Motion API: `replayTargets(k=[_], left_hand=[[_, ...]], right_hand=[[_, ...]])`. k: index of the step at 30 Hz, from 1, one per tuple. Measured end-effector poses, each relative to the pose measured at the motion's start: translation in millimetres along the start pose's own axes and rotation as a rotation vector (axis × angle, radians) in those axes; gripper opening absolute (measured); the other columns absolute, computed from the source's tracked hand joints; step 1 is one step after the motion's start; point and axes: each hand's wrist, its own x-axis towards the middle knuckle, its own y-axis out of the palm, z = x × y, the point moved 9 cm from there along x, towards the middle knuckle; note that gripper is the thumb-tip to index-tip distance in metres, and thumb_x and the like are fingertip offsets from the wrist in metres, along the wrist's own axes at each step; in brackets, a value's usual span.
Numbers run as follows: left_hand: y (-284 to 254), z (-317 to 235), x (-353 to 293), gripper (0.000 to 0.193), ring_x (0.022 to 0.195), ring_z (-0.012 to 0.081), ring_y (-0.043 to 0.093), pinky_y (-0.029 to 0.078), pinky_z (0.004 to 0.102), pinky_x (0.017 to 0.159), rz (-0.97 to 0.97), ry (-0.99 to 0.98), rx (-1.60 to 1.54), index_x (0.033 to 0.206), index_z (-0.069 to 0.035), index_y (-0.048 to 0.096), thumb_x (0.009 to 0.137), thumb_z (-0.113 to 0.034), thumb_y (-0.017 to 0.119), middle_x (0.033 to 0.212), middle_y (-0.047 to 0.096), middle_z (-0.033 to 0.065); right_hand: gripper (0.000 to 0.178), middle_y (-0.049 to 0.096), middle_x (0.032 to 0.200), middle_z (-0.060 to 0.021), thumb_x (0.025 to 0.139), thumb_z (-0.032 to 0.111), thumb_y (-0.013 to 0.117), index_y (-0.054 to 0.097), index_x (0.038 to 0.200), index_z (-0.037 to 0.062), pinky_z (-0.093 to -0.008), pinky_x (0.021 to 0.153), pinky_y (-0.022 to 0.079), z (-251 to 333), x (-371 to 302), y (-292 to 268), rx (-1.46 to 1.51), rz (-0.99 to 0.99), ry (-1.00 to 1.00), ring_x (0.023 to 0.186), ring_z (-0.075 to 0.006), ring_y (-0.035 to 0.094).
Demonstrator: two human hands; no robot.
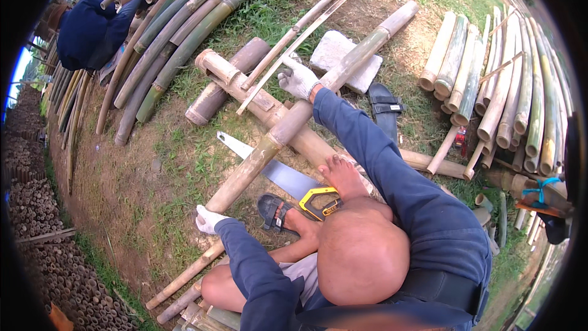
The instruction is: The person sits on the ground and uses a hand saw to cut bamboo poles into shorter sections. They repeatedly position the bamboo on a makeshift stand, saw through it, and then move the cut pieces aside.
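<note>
A long bamboo pole (245, 175) runs diagonally across a thicker notched bamboo piece (309, 141), its far part over a pale stone block (346, 58). White-gloved, my left hand (210, 219) wraps round the pole's near end. My right hand (298, 81), gloved too, has its fingers bent at a thin bamboo strip (260, 92) and appears to grip it beside the pole; the fingertips are partly hidden. This strip lies alongside a slim bamboo stick (294, 34). Under the pole, a handsaw (288, 179) with a yellow-and-black handle lies on the ground. My bare foot (344, 178) presses against the thick bamboo.
Bamboo poles (202, 30) are stacked at the far left, near a person in dark blue clothing (95, 30). Another stack of cut bamboo (508, 86) stands at the right. A loose black sandal (384, 110) lies beside the stone. Many bamboo ends (67, 257) fill the lower left.
</note>
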Motion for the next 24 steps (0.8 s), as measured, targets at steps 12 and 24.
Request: replayTargets(k=[12, 24], left_hand=[[27, 14, 28, 0.058, 0.108, 0.029, 0.071, 0.057, 0.0431, 0.097, 0.181, -0.054, -0.105, 0.123, -0.001, 0.074, 0.081, -0.033, 0.094, 0.125, 0.074, 0.0172], [65, 6, -5, 0.066, 0.105, 0.0297, 0.071, 0.059, 0.0439, 0.088, 0.432, -0.034, 0.017, 0.13, 0.001, 0.068, 0.086, -0.045, 0.088, 0.122, 0.072, 0.0178]], right_hand=[[0.042, 0.065, 0.093, -0.0044, 0.099, 0.046, 0.078, 0.066, 0.125, 0.0156, -0.0356, 0.064, 0.053, 25, -94, 21, -0.045, 0.103, -0.114, 0.072, -0.0154, 0.061], [0.027, 0.058, 0.087, 0.0013, 0.104, 0.028, 0.073, 0.056, 0.123, 0.0188, -0.0295, 0.055, 0.047, 73, -211, -62, -0.246, -0.173, -0.478, 0.065, -0.0121, 0.053]])
